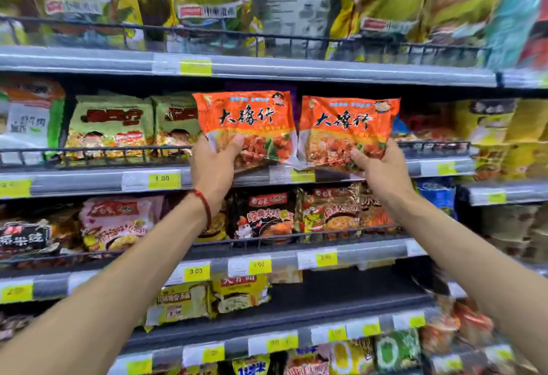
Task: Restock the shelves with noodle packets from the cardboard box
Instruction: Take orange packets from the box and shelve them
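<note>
Two forearms stretch up. Two orange packets: left hand (213, 164) pinches the left packet (246, 125), right hand (382, 170) the right packet (347, 131), thumbs over their lower fronts, both upright at the shelf (89, 180) front edge.

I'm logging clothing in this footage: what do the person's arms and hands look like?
No sleeves show on the left arm or right arm. A thin red cord bracelet circles the left wrist. The left hand and right hand wear no gloves or visible rings.
</note>
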Motion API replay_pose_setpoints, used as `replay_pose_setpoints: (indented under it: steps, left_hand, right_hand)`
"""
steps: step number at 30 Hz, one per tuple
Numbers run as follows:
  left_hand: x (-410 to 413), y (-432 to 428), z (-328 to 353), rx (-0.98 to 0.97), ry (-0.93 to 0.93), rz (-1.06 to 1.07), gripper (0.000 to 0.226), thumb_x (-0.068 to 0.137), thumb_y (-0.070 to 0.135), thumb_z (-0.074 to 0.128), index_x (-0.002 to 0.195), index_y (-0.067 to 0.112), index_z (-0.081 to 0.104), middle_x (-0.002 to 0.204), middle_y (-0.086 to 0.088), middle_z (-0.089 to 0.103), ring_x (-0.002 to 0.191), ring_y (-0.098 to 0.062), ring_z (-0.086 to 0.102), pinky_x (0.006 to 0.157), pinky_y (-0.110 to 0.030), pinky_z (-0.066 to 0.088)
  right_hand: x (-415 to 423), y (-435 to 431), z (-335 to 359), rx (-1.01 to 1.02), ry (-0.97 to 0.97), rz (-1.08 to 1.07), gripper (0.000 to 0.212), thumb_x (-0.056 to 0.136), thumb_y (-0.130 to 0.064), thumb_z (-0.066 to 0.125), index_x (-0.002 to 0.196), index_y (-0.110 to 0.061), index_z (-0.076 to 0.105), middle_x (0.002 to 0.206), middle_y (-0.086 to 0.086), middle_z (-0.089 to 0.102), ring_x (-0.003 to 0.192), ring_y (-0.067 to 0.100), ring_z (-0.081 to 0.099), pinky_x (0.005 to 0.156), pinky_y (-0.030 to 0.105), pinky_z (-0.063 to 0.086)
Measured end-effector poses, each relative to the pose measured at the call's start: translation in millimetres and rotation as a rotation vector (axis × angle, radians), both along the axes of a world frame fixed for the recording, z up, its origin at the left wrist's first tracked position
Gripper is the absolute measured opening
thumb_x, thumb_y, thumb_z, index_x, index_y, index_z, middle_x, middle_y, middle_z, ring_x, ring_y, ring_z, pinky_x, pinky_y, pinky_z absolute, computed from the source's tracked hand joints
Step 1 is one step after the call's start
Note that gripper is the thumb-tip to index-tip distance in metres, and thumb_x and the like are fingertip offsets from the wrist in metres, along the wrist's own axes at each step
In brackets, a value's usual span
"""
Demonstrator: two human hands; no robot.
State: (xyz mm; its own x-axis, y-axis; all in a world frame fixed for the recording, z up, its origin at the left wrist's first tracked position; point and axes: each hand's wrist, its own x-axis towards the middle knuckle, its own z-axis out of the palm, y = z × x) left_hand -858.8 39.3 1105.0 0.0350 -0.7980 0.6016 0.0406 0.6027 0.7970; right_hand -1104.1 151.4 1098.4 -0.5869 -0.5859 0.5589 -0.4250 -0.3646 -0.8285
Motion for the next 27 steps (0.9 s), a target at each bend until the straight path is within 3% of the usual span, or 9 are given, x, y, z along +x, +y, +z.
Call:
replay_pose_setpoints:
  steps: [2,6,10,15,19,24,27]
  left_hand:
    - [-17,1,6,0.029,0.013,-0.012,0.039,0.085,0.044,0.070,0.105,0.011,0.065,0.098,0.003,0.072,0.091,-0.015,0.068,0.092,-0.046,0.054]
    - [-39,-1,16,0.048,0.030,0.006,0.034,0.087,0.037,0.071,0.107,0.010,0.064,0.100,-0.003,0.073,0.092,-0.017,0.070,0.086,-0.036,0.055]
    - [-47,-8,27,0.033,0.056,0.001,0.032,0.087,0.032,0.072,0.107,0.008,0.065,0.099,-0.004,0.074,0.091,-0.019,0.071,0.085,-0.037,0.055]
    - [-45,-15,34,0.026,0.033,0.034,0.028,0.087,0.030,0.073,0.100,0.007,0.067,0.094,-0.005,0.074,0.087,-0.019,0.071,0.082,-0.035,0.055]
    - [-43,-21,37,0.031,0.008,0.062,0.029,0.086,0.033,0.074,0.100,0.009,0.069,0.094,-0.005,0.075,0.090,-0.021,0.071,0.084,-0.037,0.056]
    - [-48,-23,43,0.020,0.003,0.065,0.032,0.084,0.033,0.076,0.102,0.008,0.069,0.096,-0.006,0.075,0.091,-0.023,0.071,0.087,-0.039,0.056]
    - [-55,-23,45,0.018,0.002,0.065,0.028,0.085,0.031,0.075,0.101,0.008,0.070,0.094,-0.005,0.075,0.089,-0.019,0.071,0.082,-0.034,0.055]
  right_hand:
    - [-20,-7,9,0.002,-0.008,0.019,0.021,0.095,-0.022,0.066,0.110,-0.024,0.051,0.109,-0.008,0.067,0.105,0.016,0.063,0.094,0.039,0.049]
    - [-45,-22,28,0.019,0.005,0.066,0.022,0.095,-0.023,0.066,0.113,-0.017,0.056,0.107,-0.004,0.067,0.099,0.014,0.064,0.087,0.036,0.049]
    - [-61,-37,46,0.041,-0.015,0.094,0.020,0.094,-0.019,0.067,0.111,-0.011,0.058,0.108,0.006,0.068,0.090,0.016,0.064,0.072,0.031,0.052]
    - [-74,-52,52,0.106,0.076,0.003,0.028,0.088,-0.027,0.070,0.107,-0.009,0.061,0.103,0.010,0.070,0.093,0.027,0.067,0.087,0.052,0.056]
    - [-81,-65,62,0.212,0.202,0.006,0.038,0.089,-0.028,0.070,0.105,0.004,0.060,0.093,0.020,0.068,0.072,0.023,0.055,0.060,0.035,0.048]
    - [-88,-81,76,0.306,0.354,0.041,0.030,0.085,-0.033,0.076,0.086,-0.018,0.051,0.078,0.007,0.049,0.069,0.018,0.046,0.063,0.032,0.036]
    - [-88,-93,76,0.341,0.414,0.004,0.036,0.086,-0.033,0.076,0.081,-0.014,0.046,0.080,0.010,0.051,0.072,0.020,0.049,0.064,0.033,0.038]
